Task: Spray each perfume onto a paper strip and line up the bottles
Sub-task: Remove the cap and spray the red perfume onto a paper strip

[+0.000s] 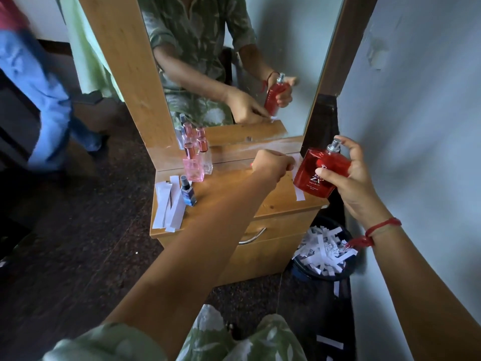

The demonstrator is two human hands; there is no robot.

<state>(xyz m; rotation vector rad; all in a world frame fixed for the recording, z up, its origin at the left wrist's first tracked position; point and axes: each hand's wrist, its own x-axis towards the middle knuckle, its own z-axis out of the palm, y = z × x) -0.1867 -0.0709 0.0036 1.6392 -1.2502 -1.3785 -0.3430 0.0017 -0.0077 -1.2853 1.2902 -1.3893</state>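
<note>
Green leaf-print sleeve [104,342] and lap sit closest, w/ both forearms reaching fwd over the worktop [229,196]. At the worktop's front left corner lies a loose bunch of blank strips [170,207]. A small blue bottle [188,192] stands upright just beside them on the right. Behind that, at the back left by the mirror [234,48], a pink bottle [193,166] and a clear bottle [207,158] stand side by side; touching or not, can't tell. Mid-worktop, the L hand [273,164] has its fingers curled, pinching the top end of one paper strip [299,192] that lies along the worktop near the right edge. Just right of it, the R hand [348,183] grasps the red bottle [317,175], held up off the worktop & tilted, w/ its lower corner over the strip. The index finger [347,142] arches over the silver spray head [334,145]. A red thread [382,225] circles the R wrist. On the floor by the worktop's right side, a dark bin [307,272] holds white paper scraps [322,248].
</note>
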